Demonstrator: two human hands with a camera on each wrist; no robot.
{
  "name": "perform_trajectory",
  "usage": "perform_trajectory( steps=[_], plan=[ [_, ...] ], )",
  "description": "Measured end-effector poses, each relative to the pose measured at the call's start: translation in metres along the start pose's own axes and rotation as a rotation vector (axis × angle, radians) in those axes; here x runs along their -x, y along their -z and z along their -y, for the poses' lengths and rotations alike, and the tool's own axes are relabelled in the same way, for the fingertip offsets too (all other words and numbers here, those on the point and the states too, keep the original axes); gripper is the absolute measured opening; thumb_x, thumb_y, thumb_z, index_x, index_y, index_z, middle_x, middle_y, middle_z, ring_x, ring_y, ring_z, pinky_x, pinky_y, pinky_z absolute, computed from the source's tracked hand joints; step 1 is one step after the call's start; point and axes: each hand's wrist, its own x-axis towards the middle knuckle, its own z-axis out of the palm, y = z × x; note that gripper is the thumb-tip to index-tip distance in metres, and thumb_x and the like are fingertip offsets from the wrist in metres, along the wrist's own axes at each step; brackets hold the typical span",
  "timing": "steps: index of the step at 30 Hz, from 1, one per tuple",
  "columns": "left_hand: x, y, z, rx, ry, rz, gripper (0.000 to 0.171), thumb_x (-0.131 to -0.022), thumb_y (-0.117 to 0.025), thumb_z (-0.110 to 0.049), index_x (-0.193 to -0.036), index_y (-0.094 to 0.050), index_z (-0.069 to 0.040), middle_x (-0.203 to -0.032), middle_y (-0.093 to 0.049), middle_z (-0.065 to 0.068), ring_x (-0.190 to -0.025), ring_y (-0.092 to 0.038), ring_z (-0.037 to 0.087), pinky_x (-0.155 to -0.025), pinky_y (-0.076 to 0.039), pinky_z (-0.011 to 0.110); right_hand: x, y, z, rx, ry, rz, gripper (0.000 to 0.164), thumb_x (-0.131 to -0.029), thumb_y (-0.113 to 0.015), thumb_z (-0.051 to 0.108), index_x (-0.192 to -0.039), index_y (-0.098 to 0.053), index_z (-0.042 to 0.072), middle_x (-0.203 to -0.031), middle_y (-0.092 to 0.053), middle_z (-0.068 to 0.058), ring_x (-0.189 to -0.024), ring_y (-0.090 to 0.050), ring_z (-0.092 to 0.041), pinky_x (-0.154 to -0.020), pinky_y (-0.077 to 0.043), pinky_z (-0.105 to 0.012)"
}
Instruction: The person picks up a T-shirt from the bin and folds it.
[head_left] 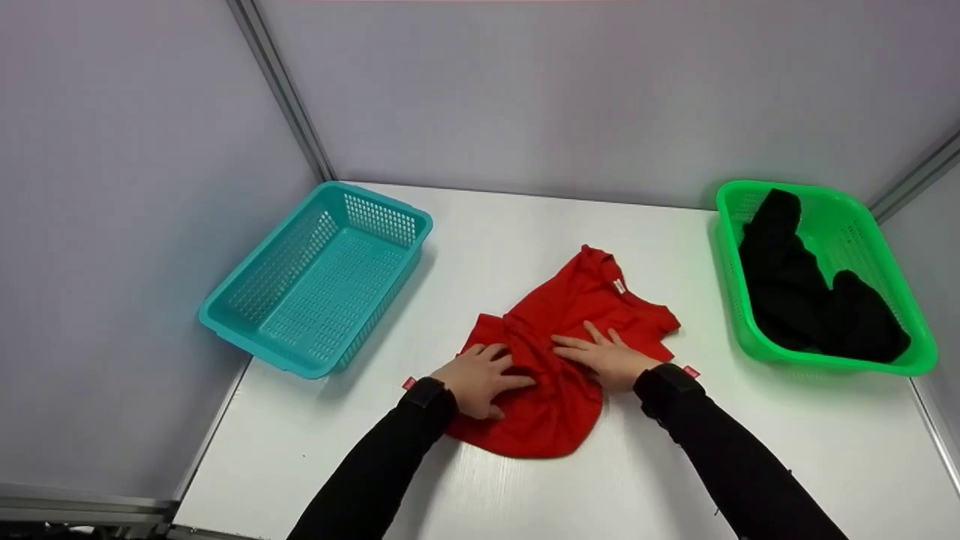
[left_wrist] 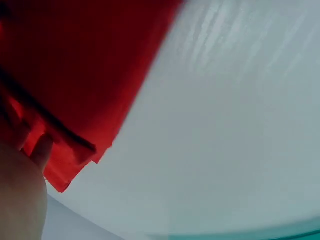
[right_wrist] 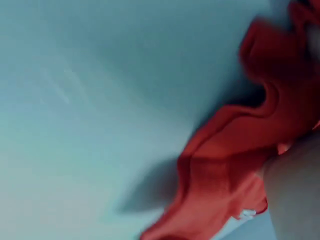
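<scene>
A red T-shirt lies rumpled on the white table, its collar with a small white label turned to the far right. My left hand rests on the shirt's lower left part, fingers spread. On the right side of the cloth lies my right hand, its fingers stretched toward the middle folds. In the left wrist view, the fingertips touch the red fabric near a fold. The right wrist view has the shirt's wavy edge beside part of the right hand.
A blue-green plastic basket with nothing in it stands at the left. At the right, a green basket holds black cloth. Grey panels enclose the white table at the back and sides.
</scene>
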Motion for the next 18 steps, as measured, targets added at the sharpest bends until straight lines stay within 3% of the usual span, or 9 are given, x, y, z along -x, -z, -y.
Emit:
perform_trajectory(
  steps=[4, 8, 10, 12, 15, 18],
  plan=[
    [-0.005, -0.005, -0.001, -0.011, -0.054, -0.114, 0.082, -0.09, -0.073, -0.059, -0.159, -0.036, -0.036, -0.153, -0.044, 0.001, -0.14, -0.044, 0.025, -0.113, -0.041, 0.041, -0.007, 0.003, -0.003, 0.13, 0.027, -0.04, 0.07, -0.095, -0.05, -0.019, -0.157, -0.045, 0.012, -0.167, -0.034, -0.007, -0.148, -0.025, -0.06, -0.112, -0.024, -0.078],
    [-0.01, -0.007, -0.002, 0.005, -0.097, -0.221, 0.099, -0.084, -0.08, -0.061, -0.164, -0.026, -0.037, -0.171, -0.017, 0.005, -0.136, -0.048, 0.024, -0.11, -0.045, 0.037, -0.015, 0.004, -0.006, 0.171, 0.043, -0.052, 0.069, -0.095, -0.054, -0.017, -0.158, -0.043, 0.009, -0.165, -0.038, -0.013, -0.148, -0.026, -0.059, -0.112, -0.03, -0.072],
    [-0.013, -0.006, -0.004, 0.015, -0.11, -0.24, 0.106, -0.082, -0.08, -0.062, -0.166, -0.02, -0.04, -0.175, -0.002, 0.005, -0.133, -0.05, 0.025, -0.109, -0.046, 0.036, -0.018, 0.005, -0.006, 0.174, 0.061, -0.057, 0.067, -0.094, -0.056, -0.017, -0.156, -0.046, 0.007, -0.163, -0.041, -0.015, -0.148, -0.027, -0.057, -0.111, -0.037, -0.068],
    [-0.018, -0.006, -0.006, 0.007, -0.108, -0.246, 0.108, -0.081, -0.079, -0.065, -0.166, -0.016, -0.042, -0.175, 0.004, 0.004, -0.131, -0.05, 0.026, -0.111, -0.043, 0.037, -0.02, 0.007, -0.006, 0.222, 0.083, -0.07, 0.06, -0.094, -0.059, -0.014, -0.151, -0.052, 0.006, -0.16, -0.045, -0.015, -0.148, -0.03, -0.055, -0.11, -0.041, -0.064],
    [-0.024, -0.006, -0.009, -0.052, -0.073, -0.253, 0.107, -0.079, -0.073, -0.074, -0.166, -0.019, -0.042, -0.176, -0.001, 0.004, -0.14, -0.042, 0.03, -0.12, -0.033, 0.045, -0.022, 0.01, -0.004, 0.358, 0.063, -0.116, 0.045, -0.098, -0.061, -0.004, -0.141, -0.061, 0.009, -0.161, -0.045, -0.013, -0.148, -0.034, -0.051, -0.115, -0.037, -0.063],
    [-0.031, -0.007, -0.011, -0.132, -0.03, -0.254, 0.105, -0.078, -0.065, -0.082, -0.165, -0.022, -0.041, -0.175, -0.007, 0.003, -0.155, -0.022, 0.034, -0.126, -0.019, 0.054, -0.023, 0.013, 0.001, 0.508, -0.107, -0.162, 0.047, -0.103, -0.056, 0.006, -0.147, -0.059, 0.022, -0.165, -0.039, -0.009, -0.152, -0.03, -0.047, -0.121, -0.017, -0.068]
  ],
)
